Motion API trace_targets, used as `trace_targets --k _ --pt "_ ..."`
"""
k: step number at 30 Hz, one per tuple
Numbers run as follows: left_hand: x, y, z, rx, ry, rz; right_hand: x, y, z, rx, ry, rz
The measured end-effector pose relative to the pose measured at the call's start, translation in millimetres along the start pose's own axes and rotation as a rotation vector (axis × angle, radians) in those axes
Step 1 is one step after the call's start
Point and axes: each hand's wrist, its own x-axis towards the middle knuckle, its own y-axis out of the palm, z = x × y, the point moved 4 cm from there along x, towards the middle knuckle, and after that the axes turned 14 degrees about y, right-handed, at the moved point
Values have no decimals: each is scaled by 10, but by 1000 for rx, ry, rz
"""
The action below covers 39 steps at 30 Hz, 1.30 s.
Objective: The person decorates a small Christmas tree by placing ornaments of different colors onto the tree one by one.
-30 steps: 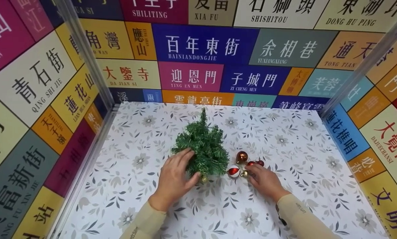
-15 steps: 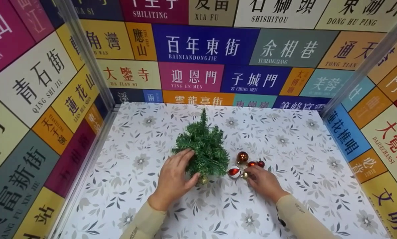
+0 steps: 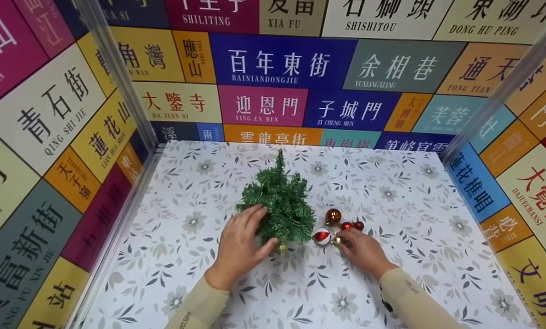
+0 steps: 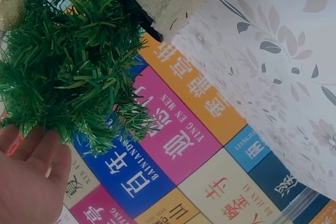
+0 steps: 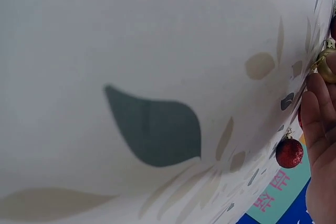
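From the head view, my left hand (image 3: pixel 238 246) wraps around the lower left side of a small green tree (image 3: pixel 279 203) that stands upright near the middle of the bench (image 3: pixel 186 274), which is covered in a pale leaf-patterned sheet. My fingers curl into the branches and my thumb presses near the base. A small gold ball (image 3: pixel 280 247) shows just under the tree, beside my thumb. My right hand (image 3: pixel 363 250) rests on the bench just right of the tree, fingertips pinching a gold ball (image 3: pixel 336 240). Next to it lie a red and white ball (image 3: pixel 321 236), a copper ball (image 3: pixel 333 216) and two small red balls (image 3: pixel 351 225). Colourful sign panels (image 3: pixel 282 61) wall in the bench on three sides.

From the left wrist view, the tree (image 4: pixel 68 72) fills the upper left, and my fingers (image 4: pixel 31 171) touch its lower branches.

From the right wrist view, the bench sheet (image 5: pixel 152 98) fills most of the picture, blurred. My fingers (image 5: pixel 321 129) show at the right edge, closed on the gold ball (image 5: pixel 326 65), with a glittery red ball (image 5: pixel 289 152) just beside them.
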Motion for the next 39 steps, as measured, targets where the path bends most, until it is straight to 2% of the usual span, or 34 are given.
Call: trace_targets --k 12,17,24,33,39 --pt "20 -2 -8 7 -10 3 -7 7 -9 -4 7 -6" --pt "-1 0 14 2 -9 -5 -14 10 -7 -28 -4 -21" --pt "-9 -18 41 -10 13 -7 -12 -2 -12 -25 14 7" --pt "-23 -60 86 -28 4 18 -25 2 -7 -7 41 16" --pt "-46 -83 122 -43 11 12 -27 3 -2 -18 18 -4"
